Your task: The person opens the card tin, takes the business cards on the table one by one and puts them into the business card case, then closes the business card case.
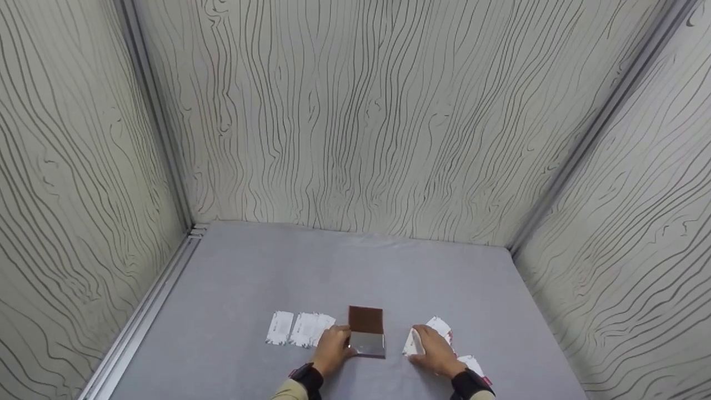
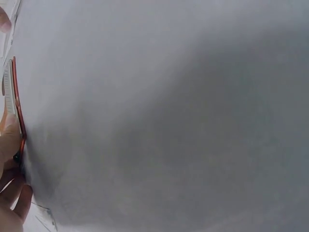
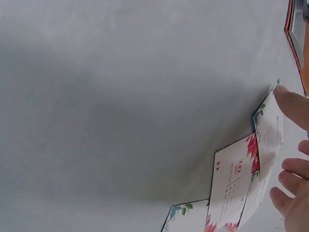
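A brown card case lies unfolded on the grey table, a silvery panel in its nearer half. My left hand grips the case by its left side. In the left wrist view the thumb lies over the case's edge, with the other fingers curled beside it. To the right of the case, my right hand holds a white business card between thumb and fingers. The right wrist view has the thumb at that card's corner. Other flower-printed cards lie overlapping beside it.
Left of the case, several white cards lie in a row, one set slightly apart. Another card shows beside the right wrist. Wood-patterned walls enclose the table, and a metal rail runs along its left edge.
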Available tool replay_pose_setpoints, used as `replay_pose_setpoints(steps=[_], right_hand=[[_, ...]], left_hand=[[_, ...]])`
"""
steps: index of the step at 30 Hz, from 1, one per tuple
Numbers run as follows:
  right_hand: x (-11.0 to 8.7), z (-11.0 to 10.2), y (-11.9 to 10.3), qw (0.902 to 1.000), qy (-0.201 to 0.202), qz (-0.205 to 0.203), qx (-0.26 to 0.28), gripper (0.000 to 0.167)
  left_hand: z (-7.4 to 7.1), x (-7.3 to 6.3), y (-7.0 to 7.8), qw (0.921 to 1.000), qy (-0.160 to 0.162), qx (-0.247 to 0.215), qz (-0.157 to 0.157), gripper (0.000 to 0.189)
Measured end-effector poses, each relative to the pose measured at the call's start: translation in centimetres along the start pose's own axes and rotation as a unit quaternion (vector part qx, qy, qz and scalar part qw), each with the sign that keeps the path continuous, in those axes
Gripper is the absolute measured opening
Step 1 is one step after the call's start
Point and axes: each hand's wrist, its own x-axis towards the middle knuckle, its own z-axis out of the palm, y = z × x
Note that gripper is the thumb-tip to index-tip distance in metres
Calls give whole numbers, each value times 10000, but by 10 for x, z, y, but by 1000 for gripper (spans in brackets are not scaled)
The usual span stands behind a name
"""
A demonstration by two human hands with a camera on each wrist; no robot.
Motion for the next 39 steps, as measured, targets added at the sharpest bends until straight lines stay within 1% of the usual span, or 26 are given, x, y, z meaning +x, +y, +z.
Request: replay_pose_setpoints(steps=[5,9,12,16,22,24,29,31,34,39], right_hand=[[0,-1,3,9996,-190,185,71,74],[-4,0,4,9988,-335,320,155,77],[-6,0,4,9988,-324,319,155,78],[-8,1,6,9994,-190,245,127,74],[-7,3,13,9999,127,65,-8,68],[-7,5,15,9998,166,127,-23,69],[-4,7,16,9985,322,439,41,72],[-3,6,14,9980,403,483,-1,72],[-2,4,12,9973,462,570,-96,70],[-2,-1,6,9963,513,667,143,61]], left_hand=[[1,2,-1,9999,-74,58,-74,23],[1,1,-1,10000,-6,81,41,26],[1,1,-2,9999,-20,129,73,25],[-1,1,-1,9998,-152,156,-3,24],[-1,2,-2,9998,-186,25,-53,22],[-1,2,-3,9998,-192,-50,-64,22],[-1,2,-4,9993,-299,-188,-113,22],[-2,2,-4,9991,-323,-217,-138,22],[-2,2,-2,9990,-324,-236,-186,24],[-1,1,-2,9994,-239,-207,-173,28]])
